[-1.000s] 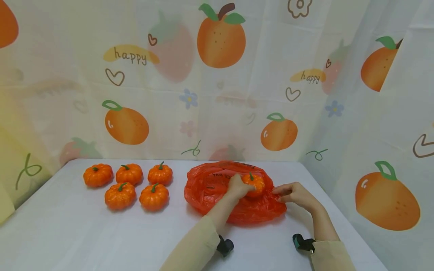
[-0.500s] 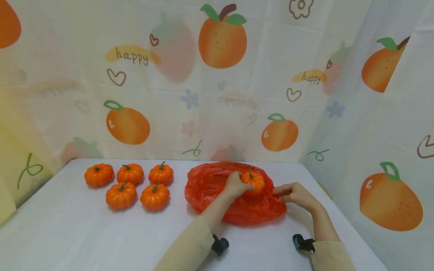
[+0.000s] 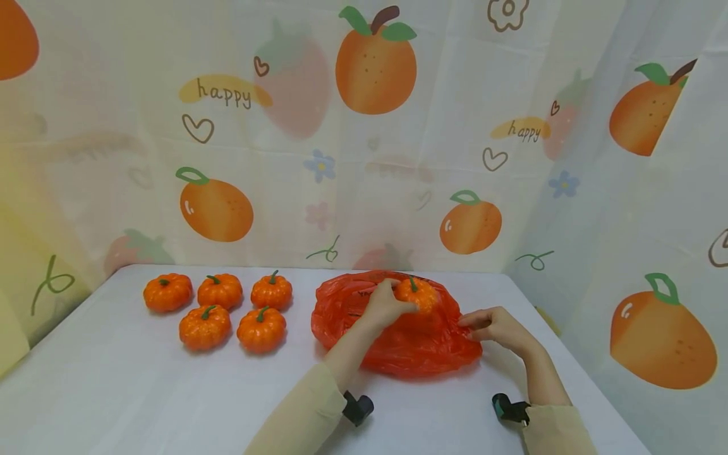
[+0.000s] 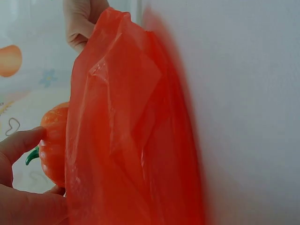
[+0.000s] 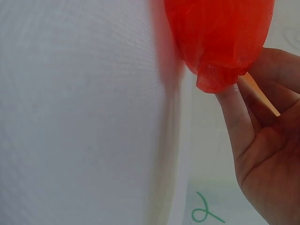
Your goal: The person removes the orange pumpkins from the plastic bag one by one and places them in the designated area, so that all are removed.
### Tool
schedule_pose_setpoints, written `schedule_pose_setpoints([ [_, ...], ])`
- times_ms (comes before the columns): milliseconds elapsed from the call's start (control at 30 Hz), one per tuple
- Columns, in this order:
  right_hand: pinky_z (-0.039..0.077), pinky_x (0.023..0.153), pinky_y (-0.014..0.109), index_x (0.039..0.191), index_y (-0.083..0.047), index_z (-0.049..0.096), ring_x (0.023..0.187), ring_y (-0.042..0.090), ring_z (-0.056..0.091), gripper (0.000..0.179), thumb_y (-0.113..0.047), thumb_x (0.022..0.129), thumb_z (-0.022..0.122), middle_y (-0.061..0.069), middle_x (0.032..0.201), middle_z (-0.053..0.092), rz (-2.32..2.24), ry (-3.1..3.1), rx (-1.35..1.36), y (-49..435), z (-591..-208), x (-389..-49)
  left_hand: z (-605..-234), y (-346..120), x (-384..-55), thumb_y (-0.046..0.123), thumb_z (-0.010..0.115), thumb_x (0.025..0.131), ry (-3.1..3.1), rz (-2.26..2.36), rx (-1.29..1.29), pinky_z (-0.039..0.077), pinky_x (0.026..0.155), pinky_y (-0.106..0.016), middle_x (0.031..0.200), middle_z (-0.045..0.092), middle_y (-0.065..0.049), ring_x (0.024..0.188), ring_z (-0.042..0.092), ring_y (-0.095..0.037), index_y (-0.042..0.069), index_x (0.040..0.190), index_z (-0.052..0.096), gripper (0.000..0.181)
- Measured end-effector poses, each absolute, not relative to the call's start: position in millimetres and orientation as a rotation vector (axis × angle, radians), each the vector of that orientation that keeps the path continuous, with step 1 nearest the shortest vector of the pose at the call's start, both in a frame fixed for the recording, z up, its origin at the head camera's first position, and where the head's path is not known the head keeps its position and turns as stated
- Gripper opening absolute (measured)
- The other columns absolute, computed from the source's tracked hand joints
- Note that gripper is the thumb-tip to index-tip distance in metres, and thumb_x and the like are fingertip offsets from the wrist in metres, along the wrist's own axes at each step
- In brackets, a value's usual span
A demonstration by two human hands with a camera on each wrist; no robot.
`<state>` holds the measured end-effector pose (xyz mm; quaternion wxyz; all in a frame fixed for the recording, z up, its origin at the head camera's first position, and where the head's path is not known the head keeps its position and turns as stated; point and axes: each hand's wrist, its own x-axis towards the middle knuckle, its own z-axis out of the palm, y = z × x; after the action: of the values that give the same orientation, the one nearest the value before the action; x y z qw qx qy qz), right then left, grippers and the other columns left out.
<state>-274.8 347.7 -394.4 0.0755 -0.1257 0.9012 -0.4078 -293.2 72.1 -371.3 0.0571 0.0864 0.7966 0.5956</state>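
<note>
A small orange pumpkin (image 3: 419, 296) with a green stem is at the mouth of a red plastic bag (image 3: 421, 347) on the table. My left hand (image 3: 387, 307) grips that pumpkin from its left side, thumb toward me. In the left wrist view the pumpkin (image 4: 54, 145) shows beside the bag (image 4: 126, 136), partly hidden by its wall. At the bag's right edge my right hand (image 3: 500, 328) pinches the plastic between thumb and fingers. The right wrist view has this hand (image 5: 267, 140) on a gathered bit of the bag (image 5: 218, 47).
Several similar pumpkins (image 3: 205, 327) stand in two rows on the left of the white table (image 3: 142, 398). A printed curtain (image 3: 284, 208) rises behind the table and along its right side. A black camera mount (image 3: 358, 408) sits on my left wrist.
My left hand has shifted slightly left and up with the pumpkin, which sits a little higher within the bag's mouth. My right hand keeps its place on the bag's edge.
</note>
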Motion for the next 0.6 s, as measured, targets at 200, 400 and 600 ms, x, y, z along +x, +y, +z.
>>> schedule_pose_setpoints([
  [200,0.059,0.090,0.039,0.118,-0.002,0.071,0.115,0.032,0.064,0.033,-0.008,0.085,0.064,0.022,0.130,0.065,-1.222,2.703,-0.366,348,-395,-275,-365,62,-293,0.016,0.078,0.081,2.429,1.802,0.218,0.048,0.109,-0.048,0.140,0.049,-0.015,0.123,0.052,-0.032,0.002,0.140,0.042,0.070],
  [400,0.059,0.090,0.039,0.117,-0.002,0.071,0.114,0.031,0.064,0.033,-0.007,0.085,0.064,0.023,0.129,0.066,-1.207,2.712,-0.365,348,-396,-277,-360,52,-292,0.015,0.077,0.082,2.439,1.837,0.216,0.048,0.110,-0.048,0.142,0.048,-0.016,0.124,0.052,-0.033,0.001,0.141,0.042,0.070],
  [600,0.060,0.090,0.038,0.117,-0.001,0.071,0.113,0.029,0.065,0.033,-0.008,0.085,0.064,0.023,0.129,0.066,-1.213,2.710,-0.365,348,-397,-278,-358,42,-292,0.014,0.077,0.082,2.433,1.878,0.218,0.047,0.111,-0.048,0.145,0.048,-0.016,0.126,0.051,-0.033,0.002,0.143,0.041,0.072],
])
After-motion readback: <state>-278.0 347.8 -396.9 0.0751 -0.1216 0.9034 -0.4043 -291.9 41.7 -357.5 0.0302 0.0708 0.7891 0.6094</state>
